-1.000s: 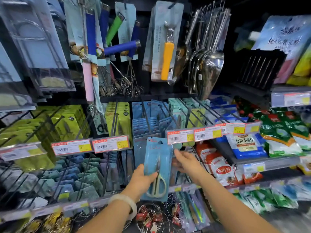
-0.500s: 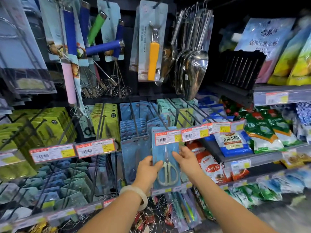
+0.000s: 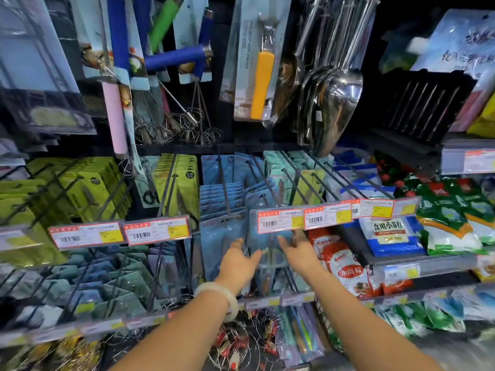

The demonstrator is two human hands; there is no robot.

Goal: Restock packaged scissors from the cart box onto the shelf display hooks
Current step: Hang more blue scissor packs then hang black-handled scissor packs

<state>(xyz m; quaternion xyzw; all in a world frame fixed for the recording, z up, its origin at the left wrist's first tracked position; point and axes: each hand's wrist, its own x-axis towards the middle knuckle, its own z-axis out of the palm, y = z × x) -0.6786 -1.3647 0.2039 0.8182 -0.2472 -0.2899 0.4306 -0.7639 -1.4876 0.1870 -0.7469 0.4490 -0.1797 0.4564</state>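
- Blue card holds the pair of scissors, and the pack hangs on a hook just under a red and white price tag. The top of the pack is tucked behind that tag, so the hole at the top cannot be seen.
- The left hand is at the left edge of the pack with its fingers spread out, not squeezing.
- The right hand is at the right edge, fingers loose too. I think both hands are steadying the pack so it hangs straight.
- More blue packs sit on the hook just beside it, so like things stay together.
- The hooks stick out from the shelf so shoppers can pull a pack off the front.
- The cart box is out of view.
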